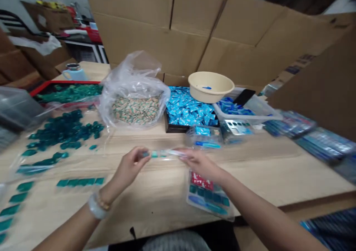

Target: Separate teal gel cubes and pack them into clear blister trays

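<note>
Left grip (130, 165): you pinch the clear strip of teal pieces (158, 153)
Right grip (198, 163): you clench its other end, holding it taut

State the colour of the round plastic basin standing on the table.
The plastic basin is a pale cream colour, shown best in the head view.

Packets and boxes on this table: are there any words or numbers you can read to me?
Nothing can be read: the print on the cardboard, the red label near the right hand and the blue sachets are too blurred or small, and the strip held with the left hand shows no readable marks.
</note>
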`<state>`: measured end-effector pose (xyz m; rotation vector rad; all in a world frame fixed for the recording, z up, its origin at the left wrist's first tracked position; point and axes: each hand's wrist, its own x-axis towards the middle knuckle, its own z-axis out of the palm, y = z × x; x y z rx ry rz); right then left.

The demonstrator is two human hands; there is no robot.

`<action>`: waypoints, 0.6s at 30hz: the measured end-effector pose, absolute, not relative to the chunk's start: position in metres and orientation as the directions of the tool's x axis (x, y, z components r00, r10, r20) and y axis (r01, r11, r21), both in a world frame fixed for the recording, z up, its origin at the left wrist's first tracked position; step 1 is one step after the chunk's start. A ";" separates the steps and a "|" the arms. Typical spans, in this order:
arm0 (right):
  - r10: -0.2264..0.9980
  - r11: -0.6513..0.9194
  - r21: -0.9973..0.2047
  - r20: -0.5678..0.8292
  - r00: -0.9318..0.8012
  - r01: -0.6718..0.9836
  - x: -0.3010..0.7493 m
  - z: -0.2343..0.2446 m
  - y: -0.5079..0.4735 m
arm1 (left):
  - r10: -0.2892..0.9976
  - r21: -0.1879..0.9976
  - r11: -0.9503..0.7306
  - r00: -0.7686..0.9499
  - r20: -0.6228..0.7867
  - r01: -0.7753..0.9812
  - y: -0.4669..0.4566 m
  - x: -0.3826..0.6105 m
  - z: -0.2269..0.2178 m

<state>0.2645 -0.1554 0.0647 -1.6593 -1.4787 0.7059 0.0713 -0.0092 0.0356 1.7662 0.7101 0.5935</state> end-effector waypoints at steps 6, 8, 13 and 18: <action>0.489 -0.298 -0.926 0.060 0.870 0.231 0.383 0.051 -0.216 | 0.566 0.989 -0.050 0.820 -0.087 0.139 -0.053 0.242 0.057; 0.385 -0.416 -0.854 0.147 0.911 0.314 0.407 0.032 -0.213 | 0.632 0.955 -0.192 0.773 -0.056 0.226 -0.056 0.272 0.051; 0.413 -0.471 -0.791 0.194 0.890 0.391 0.424 -0.006 -0.203 | 0.591 0.794 -0.472 0.806 -0.036 0.382 -0.059 0.281 0.032; 0.373 -0.347 -0.879 0.189 0.908 0.326 0.427 -0.023 -0.210 | 0.636 0.800 -0.544 0.747 0.195 0.255 -0.069 0.282 0.035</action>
